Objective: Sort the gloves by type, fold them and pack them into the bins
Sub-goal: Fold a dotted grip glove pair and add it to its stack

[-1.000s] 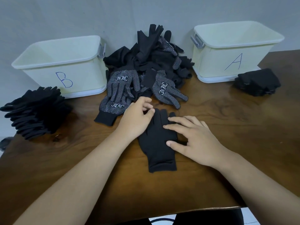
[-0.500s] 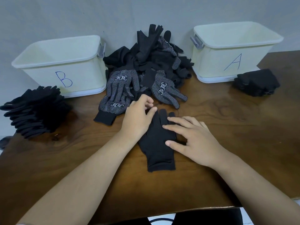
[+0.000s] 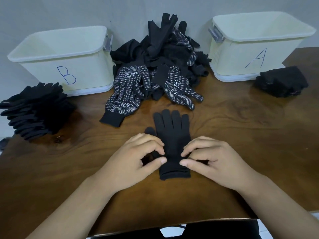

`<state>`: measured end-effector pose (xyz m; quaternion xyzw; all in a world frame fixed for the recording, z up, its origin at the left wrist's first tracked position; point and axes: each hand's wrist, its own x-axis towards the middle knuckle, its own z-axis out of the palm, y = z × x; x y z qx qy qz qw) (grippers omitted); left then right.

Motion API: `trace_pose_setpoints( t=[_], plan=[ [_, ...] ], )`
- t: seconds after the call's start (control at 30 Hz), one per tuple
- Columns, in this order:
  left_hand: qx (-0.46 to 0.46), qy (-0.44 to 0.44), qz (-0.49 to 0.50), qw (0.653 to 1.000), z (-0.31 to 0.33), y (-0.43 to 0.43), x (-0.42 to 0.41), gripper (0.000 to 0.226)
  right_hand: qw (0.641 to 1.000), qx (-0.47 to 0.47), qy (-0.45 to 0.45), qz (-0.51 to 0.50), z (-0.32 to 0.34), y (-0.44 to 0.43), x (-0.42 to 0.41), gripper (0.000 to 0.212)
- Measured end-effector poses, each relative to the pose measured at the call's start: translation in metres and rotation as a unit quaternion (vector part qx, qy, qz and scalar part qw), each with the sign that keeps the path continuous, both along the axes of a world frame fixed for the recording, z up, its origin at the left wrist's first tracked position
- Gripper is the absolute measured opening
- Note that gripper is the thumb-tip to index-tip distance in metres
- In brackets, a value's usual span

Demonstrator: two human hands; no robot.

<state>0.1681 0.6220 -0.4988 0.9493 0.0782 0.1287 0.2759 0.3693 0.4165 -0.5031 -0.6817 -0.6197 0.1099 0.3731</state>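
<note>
Black plain glove [image 3: 172, 135] lies flat on the surface [image 3: 241, 128], just in front of the glove pile [image 3: 160, 66]; my left hand [image 3: 136, 163] and right hand [image 3: 212, 163] pinch its cuff end from either side.

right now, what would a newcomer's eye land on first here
The left hand and right hand pinch the side edges of a plain black glove lying flat near the front of the table. Behind it, a messy heap of gloves, some white-dotted, sits between pale bin B on the left and bin A on the right.
</note>
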Motion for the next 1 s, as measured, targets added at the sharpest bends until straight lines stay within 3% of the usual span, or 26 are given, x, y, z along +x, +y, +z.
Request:
trace_pose_setpoints(
  t=[0.2, 0.4, 0.67, 0.77, 0.9, 1.0],
  plan=[
    [0.006, 0.023, 0.017, 1.000, 0.000, -0.004, 0.000, 0.034, 0.999, -0.026, -0.045, -0.004, 0.002, 0.001, -0.001, 0.017],
    [0.038, 0.049, -0.014, 0.998, 0.001, -0.004, -0.003, 0.043, 0.982, -0.021, -0.153, 0.112, 0.006, -0.003, 0.000, 0.015],
    [0.037, 0.039, -0.017, 0.998, 0.002, -0.005, -0.003, 0.048, 0.983, -0.029, -0.157, 0.089, 0.006, -0.002, -0.016, 0.014],
    [0.013, 0.017, -0.020, 1.000, 0.006, -0.005, -0.004, 0.040, 0.982, -0.020, -0.170, 0.079, 0.006, 0.000, -0.020, 0.008],
    [0.019, 0.010, -0.051, 0.998, 0.009, -0.005, -0.007, 0.008, 0.975, -0.009, -0.204, 0.083, 0.007, 0.002, -0.022, 0.006],
    [0.029, 0.032, -0.074, 0.996, 0.009, -0.006, -0.009, 0.034, 0.977, 0.007, -0.198, 0.078, 0.007, 0.003, -0.022, 0.005]
  ],
)
